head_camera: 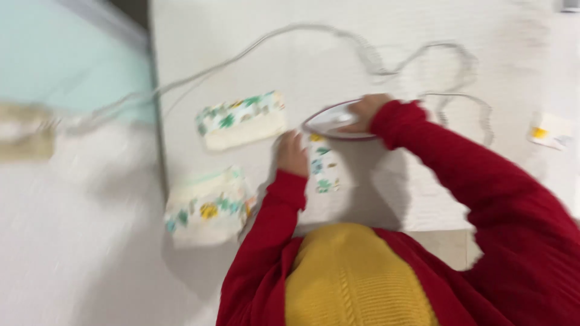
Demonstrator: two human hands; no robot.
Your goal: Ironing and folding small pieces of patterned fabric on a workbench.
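Cloth strip (322, 166), floral, runs lengthwise away from me under the iron (331, 121); my left hand (292, 154) presses flat on its left edge, nearer, while my right hand (370, 108) grips the iron at its far end.

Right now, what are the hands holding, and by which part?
The right hand grips the iron from above by its handle. The left hand presses flat on a floral cloth, gripping nothing.

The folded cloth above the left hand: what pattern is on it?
White cloth with a green and yellow leafy or floral print along its upper edge; blurred, seen in the head view.
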